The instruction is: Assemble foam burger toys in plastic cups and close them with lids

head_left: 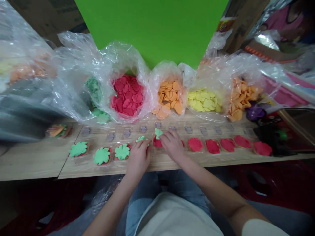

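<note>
My left hand (138, 160) pinches a frilly green cut-out (142, 139) at its fingertips, just above the row of discs. My right hand (173, 146) holds a second green cut-out (158, 133) over a red disc (157, 141), which the fingers partly hide. To the left, several green cut-outs such as one (122, 151) lie on red discs. To the right, several bare red discs like one (195, 144) sit on round brown bases in a row. Both hands are over the front of a wooden board (34, 160).
Open plastic bags hold red (126, 95), orange (169, 96), yellow (203, 101) and green (94, 93) cut-outs along the board's back. A row of small clear holders (127, 133) runs behind the discs. A green panel (150, 26) stands behind; a person (283, 19) is at the upper right.
</note>
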Action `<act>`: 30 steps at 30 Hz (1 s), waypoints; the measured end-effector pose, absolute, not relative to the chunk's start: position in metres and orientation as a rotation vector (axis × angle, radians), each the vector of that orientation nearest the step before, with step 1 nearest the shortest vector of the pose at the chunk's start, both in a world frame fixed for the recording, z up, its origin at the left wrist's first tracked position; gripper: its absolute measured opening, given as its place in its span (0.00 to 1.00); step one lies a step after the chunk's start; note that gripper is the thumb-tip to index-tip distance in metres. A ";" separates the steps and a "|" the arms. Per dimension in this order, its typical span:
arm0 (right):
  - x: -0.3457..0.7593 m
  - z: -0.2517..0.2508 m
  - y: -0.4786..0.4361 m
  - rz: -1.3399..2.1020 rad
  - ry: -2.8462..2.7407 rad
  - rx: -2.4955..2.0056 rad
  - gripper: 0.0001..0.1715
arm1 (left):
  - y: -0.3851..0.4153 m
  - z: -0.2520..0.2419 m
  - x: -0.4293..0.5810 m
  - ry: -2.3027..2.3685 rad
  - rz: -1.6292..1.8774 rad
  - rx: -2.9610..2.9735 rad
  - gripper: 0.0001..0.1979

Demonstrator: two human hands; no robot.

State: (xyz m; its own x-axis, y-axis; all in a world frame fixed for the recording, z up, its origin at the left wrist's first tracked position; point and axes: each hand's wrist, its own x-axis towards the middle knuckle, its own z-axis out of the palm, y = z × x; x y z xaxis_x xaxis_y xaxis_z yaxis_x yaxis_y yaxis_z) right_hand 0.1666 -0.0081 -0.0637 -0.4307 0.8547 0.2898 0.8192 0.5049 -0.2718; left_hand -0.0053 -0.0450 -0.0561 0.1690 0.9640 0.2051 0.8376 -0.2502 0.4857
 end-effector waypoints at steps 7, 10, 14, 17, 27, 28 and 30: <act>0.169 -0.075 -0.035 0.144 -2.442 -1.379 0.15 | -0.044 -0.055 0.005 1.659 0.383 2.485 0.22; 0.176 -0.074 -0.032 0.123 -2.288 -1.496 0.19 | -0.043 -0.059 0.011 1.616 0.259 2.598 0.25; 0.177 -0.075 -0.029 0.050 -2.342 -1.602 0.25 | -0.044 -0.061 0.015 1.654 0.197 2.645 0.30; 0.175 -0.076 -0.029 0.034 -2.388 -1.636 0.28 | -0.052 -0.059 0.017 1.703 0.206 2.626 0.30; 0.184 -0.072 -0.043 0.041 -2.442 -1.608 0.26 | -0.058 -0.055 0.016 1.599 0.192 2.625 0.28; 0.183 -0.072 -0.043 0.042 -2.448 -1.611 0.26 | -0.055 -0.053 0.017 1.605 0.182 2.636 0.28; 0.182 -0.070 -0.044 0.046 -2.455 -1.625 0.27 | -0.049 -0.051 0.020 1.624 0.162 2.641 0.28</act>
